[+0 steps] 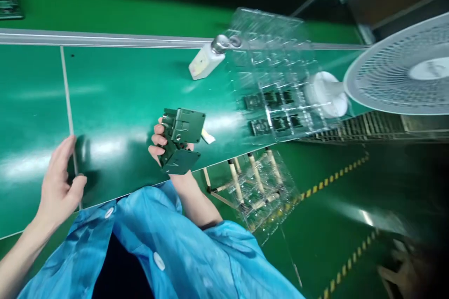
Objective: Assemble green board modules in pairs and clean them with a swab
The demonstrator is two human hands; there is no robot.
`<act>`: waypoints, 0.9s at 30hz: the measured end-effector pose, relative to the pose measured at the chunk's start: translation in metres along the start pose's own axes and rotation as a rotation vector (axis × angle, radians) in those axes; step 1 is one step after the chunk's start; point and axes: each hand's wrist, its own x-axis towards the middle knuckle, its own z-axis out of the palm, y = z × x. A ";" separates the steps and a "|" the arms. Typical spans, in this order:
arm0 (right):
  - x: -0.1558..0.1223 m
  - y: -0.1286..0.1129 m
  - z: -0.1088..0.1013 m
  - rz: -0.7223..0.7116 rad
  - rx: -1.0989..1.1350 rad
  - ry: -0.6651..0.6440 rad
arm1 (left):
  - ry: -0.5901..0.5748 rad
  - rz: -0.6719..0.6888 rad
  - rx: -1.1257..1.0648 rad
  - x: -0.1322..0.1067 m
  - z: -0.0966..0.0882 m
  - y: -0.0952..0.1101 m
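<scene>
My right hand [159,142] is wrapped round two green box-shaped electronic modules [189,126], held just above the green tabletop near its front edge. Each has a flat green face, and one sits above the other; my fingers show at their left side. A small white-and-yellow piece [208,137] is visible just right of the modules; whether it touches them I cannot tell. Over the table's front edge at the left, my left hand [60,187] is empty, its thumb and fingers apart, close to a pale seam line [66,88] in the surface.
A clear plastic blister tray [245,74] holds several dark green modules at the right. Beside it stand a white bottle with a metal top [206,61] and a white fan [389,74]. Below the table edge, a pipe rack [236,182] carries more clear trays.
</scene>
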 end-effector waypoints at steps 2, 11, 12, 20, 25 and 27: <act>-0.003 0.002 0.004 0.096 0.266 0.027 | -0.110 0.053 0.127 0.020 0.011 -0.002; -0.009 -0.005 0.004 0.075 0.574 0.044 | -0.286 0.266 0.399 0.122 0.046 0.017; -0.010 -0.007 0.003 0.067 0.586 0.047 | -0.286 0.270 0.403 0.126 0.048 0.018; -0.013 -0.012 -0.005 0.012 0.647 0.109 | -0.268 0.278 0.456 0.130 0.051 0.019; -0.015 -0.012 -0.011 -0.014 0.524 0.132 | -0.272 0.312 0.478 0.129 0.051 0.016; -0.021 -0.019 -0.017 0.028 0.405 0.122 | -0.259 0.369 0.445 0.127 0.052 0.012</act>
